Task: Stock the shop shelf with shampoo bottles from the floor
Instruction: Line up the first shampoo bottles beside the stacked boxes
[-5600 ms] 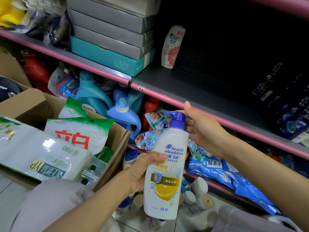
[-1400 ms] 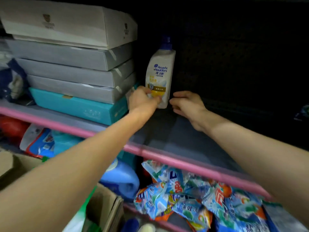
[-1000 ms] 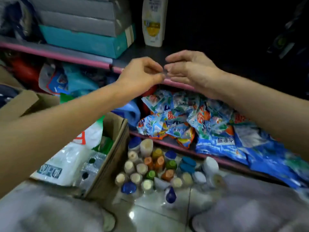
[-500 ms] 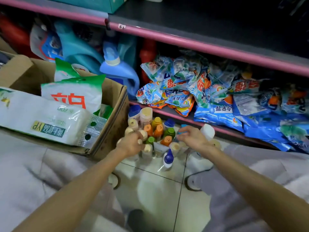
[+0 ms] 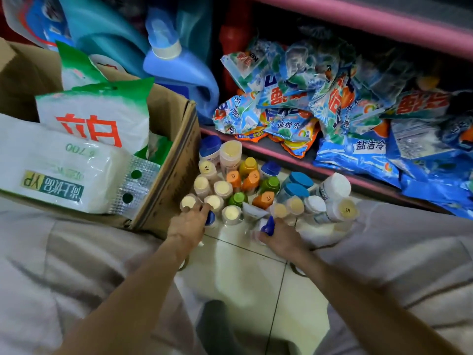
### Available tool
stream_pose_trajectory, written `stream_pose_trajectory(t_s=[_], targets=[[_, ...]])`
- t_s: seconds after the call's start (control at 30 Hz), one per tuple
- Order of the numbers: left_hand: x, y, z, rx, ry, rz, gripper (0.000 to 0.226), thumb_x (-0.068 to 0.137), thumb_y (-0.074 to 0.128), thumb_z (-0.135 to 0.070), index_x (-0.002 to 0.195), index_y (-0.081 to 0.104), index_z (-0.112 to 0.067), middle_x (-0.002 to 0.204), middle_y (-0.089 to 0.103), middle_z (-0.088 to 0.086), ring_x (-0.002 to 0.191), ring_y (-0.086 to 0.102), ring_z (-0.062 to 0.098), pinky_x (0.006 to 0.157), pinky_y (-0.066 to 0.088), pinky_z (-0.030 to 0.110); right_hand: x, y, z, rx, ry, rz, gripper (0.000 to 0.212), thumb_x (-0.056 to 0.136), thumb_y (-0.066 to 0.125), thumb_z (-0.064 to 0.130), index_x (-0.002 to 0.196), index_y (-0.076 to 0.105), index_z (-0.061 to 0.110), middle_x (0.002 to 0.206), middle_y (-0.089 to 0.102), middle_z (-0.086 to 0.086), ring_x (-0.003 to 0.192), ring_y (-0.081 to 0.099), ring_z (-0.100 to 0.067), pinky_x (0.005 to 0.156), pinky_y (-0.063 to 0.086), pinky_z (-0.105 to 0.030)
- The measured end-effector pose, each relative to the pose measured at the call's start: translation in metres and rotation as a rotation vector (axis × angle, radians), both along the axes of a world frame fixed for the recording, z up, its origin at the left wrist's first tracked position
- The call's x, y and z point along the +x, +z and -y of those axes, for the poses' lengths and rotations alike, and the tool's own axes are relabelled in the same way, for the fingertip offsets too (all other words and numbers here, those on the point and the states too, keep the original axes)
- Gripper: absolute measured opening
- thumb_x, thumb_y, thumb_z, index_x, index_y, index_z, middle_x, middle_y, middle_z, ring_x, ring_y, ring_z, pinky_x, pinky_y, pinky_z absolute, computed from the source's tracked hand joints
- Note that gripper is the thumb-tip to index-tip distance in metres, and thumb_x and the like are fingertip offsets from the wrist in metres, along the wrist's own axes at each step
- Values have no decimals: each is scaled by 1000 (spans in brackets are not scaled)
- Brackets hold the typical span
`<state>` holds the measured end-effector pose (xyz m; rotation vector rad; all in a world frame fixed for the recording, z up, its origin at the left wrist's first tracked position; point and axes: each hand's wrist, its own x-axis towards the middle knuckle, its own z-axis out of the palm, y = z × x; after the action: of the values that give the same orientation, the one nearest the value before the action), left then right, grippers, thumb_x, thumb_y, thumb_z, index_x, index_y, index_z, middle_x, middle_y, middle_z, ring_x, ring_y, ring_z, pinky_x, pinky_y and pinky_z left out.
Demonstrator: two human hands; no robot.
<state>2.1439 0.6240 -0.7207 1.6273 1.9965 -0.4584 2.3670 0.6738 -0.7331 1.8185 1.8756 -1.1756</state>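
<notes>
Far left: cardboard box on the floor, corrugated brown, flap open, stuffed with soft plastic bags in white and green with red print. One flat white pack lies across the front.

Left hand: reaching into the near-left edge of the bottle cluster, fingertips on a blue-capped bottle next to cream-capped ones. Left grip: fingers curl at the bottle but blur hides contact, so I cannot tell if it's grasping.

Centre: shampoo bottles stand upright on the glossy tiled floor, packed tight between the box and the bottom shelf edge. Round caps seen from above in cream, orange, green and blue, a few with handwritten numbers. Bigger white tubs sit at the right end.

Right hand: right grip clenched around a white bottle with blue pump top, at the near edge of the cluster, bottle tilted.

Behind: smooth blue detergent jug with a pale cap on the bottom shelf, crowded by teal jugs and a red bottle.

Right: pink-edged shelf piled with crinkly blue and orange powder sachets, overhanging the edge above the bottles.

Foreground: pale fabric over both knees flanks the floor.
</notes>
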Motion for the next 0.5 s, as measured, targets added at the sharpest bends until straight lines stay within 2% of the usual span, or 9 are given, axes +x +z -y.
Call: stream_pose_trajectory(t_s=[0.13, 0.3, 0.43, 0.5], targets=[[2, -8, -5, 15, -37, -46, 70, 87, 61, -19, 143, 20, -21, 130, 46, 6, 107, 55, 26, 84, 51, 38, -6, -10, 1, 79, -3, 55, 45, 87, 57, 52, 112, 52, 16, 106, 64, -7, 96, 61, -24, 71, 40, -29], [3, -7, -7, 49, -54, -107, 47, 93, 52, -22, 135, 32, -15, 118, 58, 5, 101, 60, 22, 80, 51, 32, -7, -13, 2, 159, -8, 45, 24, 89, 57, 39, 96, 55, 16, 94, 64, -6, 93, 62, -24, 67, 36, -25], [9, -1, -3, 24, 2, -125, 34, 93, 54, -30, 123, 46, -15, 113, 60, 5, 100, 60, 19, 81, 48, 29, 3, -7, 2, 148, 20, 73, 29, 90, 58, 38, 104, 57, 13, 104, 64, -8, 93, 59, -23, 71, 37, -26], [10, 1, 4, 1, 47, -110, 31, 92, 55, -31, 120, 49, -18, 114, 59, 4, 102, 59, 20, 83, 49, 31, 7, 1, 4, 136, 24, 65, 26, 90, 57, 38, 102, 56, 15, 102, 62, -7, 85, 53, -20, 71, 36, -26]])
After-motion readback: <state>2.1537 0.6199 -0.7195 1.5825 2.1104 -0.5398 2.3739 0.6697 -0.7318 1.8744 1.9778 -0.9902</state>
